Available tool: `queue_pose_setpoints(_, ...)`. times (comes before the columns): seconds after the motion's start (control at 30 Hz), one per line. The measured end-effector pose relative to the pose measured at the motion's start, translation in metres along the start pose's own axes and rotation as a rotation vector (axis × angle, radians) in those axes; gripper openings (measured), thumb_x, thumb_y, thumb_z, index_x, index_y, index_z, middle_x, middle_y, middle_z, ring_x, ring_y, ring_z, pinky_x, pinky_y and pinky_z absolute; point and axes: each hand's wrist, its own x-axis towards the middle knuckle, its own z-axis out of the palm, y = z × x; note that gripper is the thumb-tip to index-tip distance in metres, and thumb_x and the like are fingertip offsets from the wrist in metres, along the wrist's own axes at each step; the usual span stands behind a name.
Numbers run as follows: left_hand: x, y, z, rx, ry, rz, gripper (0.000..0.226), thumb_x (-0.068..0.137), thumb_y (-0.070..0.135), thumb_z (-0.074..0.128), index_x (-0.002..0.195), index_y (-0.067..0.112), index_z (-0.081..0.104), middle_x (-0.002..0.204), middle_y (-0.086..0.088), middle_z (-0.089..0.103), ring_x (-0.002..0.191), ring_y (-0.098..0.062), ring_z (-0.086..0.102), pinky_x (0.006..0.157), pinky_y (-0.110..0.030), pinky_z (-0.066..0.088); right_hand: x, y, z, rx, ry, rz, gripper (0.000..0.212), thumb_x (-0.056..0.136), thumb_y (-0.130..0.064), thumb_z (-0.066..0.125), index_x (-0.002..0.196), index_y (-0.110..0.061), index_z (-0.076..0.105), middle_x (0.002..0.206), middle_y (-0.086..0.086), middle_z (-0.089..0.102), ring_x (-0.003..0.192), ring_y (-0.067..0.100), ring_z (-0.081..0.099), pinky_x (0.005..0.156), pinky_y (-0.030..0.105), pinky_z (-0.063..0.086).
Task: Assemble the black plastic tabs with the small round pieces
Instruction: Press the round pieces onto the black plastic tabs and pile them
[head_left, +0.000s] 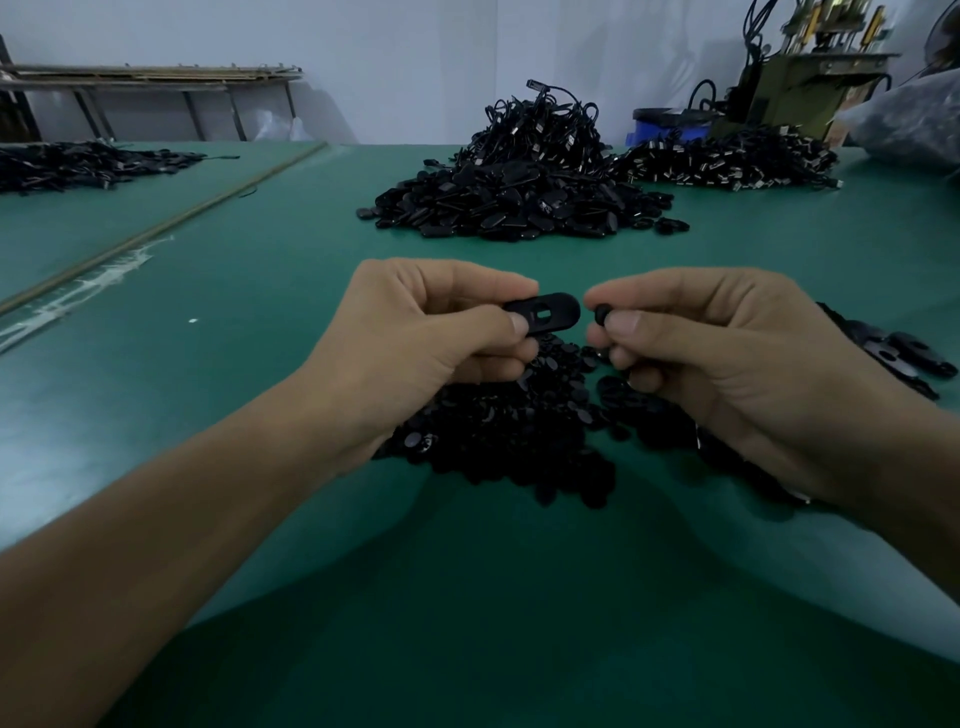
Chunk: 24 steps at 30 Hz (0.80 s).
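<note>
My left hand (415, 332) pinches a black oval plastic tab (550, 312) by one end, between thumb and forefinger; a small slot shows in the tab's middle. My right hand (717, 343) pinches a small round black piece (601, 314) at its fingertips, just right of the tab's free end, a small gap apart. Both hands hover above a heap of small round black pieces (519, 431) on the green table (234, 338).
A large pile of black tabs (509, 208) lies further back, topped by black cords. More piles sit at back right (727, 161), far left (78, 163) and beside my right wrist (893, 353). A machine (795, 78) and a blue bucket (660, 127) stand at back right.
</note>
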Motion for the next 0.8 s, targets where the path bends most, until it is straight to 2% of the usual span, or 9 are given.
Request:
queue_pose_setpoints(0.2, 0.0, 0.0, 0.001, 0.013, -0.006, 0.0, 0.021, 0.084, -0.006, 0.069, 0.085, 0.013, 0.079, 0.075, -0.011, 0.075, 0.068, -0.015, 0.073, 0.063, -0.02, 0.057, -0.001, -0.001, 0.001, 0.003, 0.045, -0.001, 0.018, 0.064, -0.019, 0.076, 0.081, -0.018, 0.079, 0.08, 0.008, 0.076, 0.063, 0.007, 0.063, 0.055, 0.015, 0.048)
queue_pose_setpoints(0.33, -0.001, 0.0, 0.001, 0.072, 0.0, 0.02, 0.018, 0.082, -0.005, 0.073, 0.09, 0.01, 0.075, 0.076, -0.01, 0.076, 0.07, -0.017, 0.075, 0.063, -0.02, 0.057, -0.003, -0.003, 0.004, -0.289, 0.135, -0.14, 0.015, 0.08, -0.006, 0.076, 0.084, -0.019, 0.072, 0.075, 0.003, 0.075, 0.061, 0.006, 0.065, 0.058, 0.014, 0.05)
queue_pose_setpoints(0.47, -0.003, -0.001, 0.004, 0.119, 0.002, 0.055, 0.018, 0.081, -0.006, 0.074, 0.086, 0.011, 0.074, 0.073, -0.008, 0.076, 0.069, -0.015, 0.075, 0.062, -0.019, 0.057, -0.007, -0.002, 0.009, -0.48, 0.176, -0.264, 0.015, 0.083, -0.009, 0.076, 0.08, -0.024, 0.074, 0.073, -0.003, 0.074, 0.065, 0.009, 0.067, 0.065, 0.023, 0.056)
queue_pose_setpoints(0.6, -0.005, -0.001, 0.008, 0.134, -0.011, 0.086, 0.02, 0.081, -0.008, 0.074, 0.084, 0.012, 0.074, 0.073, -0.008, 0.076, 0.067, -0.015, 0.075, 0.062, -0.02, 0.057, -0.008, -0.002, 0.012, -0.539, 0.206, -0.308, 0.017, 0.083, -0.011, 0.077, 0.079, -0.028, 0.075, 0.073, -0.008, 0.074, 0.067, 0.007, 0.069, 0.068, 0.019, 0.056)
queue_pose_setpoints(0.8, -0.007, -0.001, 0.013, 0.133, -0.017, 0.112, 0.022, 0.08, -0.009, 0.075, 0.083, 0.013, 0.074, 0.074, -0.007, 0.077, 0.067, -0.014, 0.074, 0.063, -0.02, 0.057, -0.009, -0.004, 0.014, -0.593, 0.212, -0.295, 0.014, 0.081, -0.015, 0.078, 0.079, -0.029, 0.074, 0.072, -0.013, 0.074, 0.068, 0.004, 0.071, 0.068, 0.02, 0.058)
